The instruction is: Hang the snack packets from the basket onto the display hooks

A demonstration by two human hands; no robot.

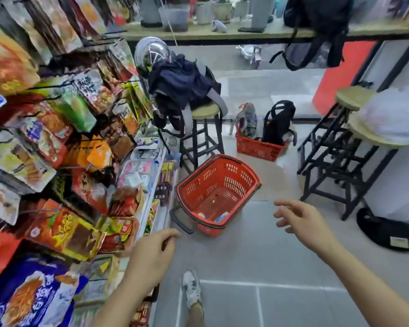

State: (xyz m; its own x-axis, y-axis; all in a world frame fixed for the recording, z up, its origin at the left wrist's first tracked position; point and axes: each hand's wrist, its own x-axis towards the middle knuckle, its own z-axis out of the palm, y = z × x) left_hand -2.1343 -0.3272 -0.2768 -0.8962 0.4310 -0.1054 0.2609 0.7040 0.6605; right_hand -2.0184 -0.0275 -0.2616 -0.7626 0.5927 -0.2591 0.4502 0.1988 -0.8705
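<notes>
A red plastic basket [236, 175] sits tilted on the grey floor, with a few small packets [219, 217] at its bottom. Snack packets [64, 230] hang in rows on the display hooks [45, 210] at the left. My left hand [151, 253] hovers near the rack's lower packets, fingers loosely curled and holding nothing. My right hand [302, 220] is stretched out right of the basket, fingers spread and empty.
A stool [204, 128] draped with dark clothing and a helmet stands behind the basket. A second red basket [257, 147] with bags sits further back. More stools [345, 147] stand at the right, a black bag [385, 230] lies on the floor. My shoe [191, 289] is below.
</notes>
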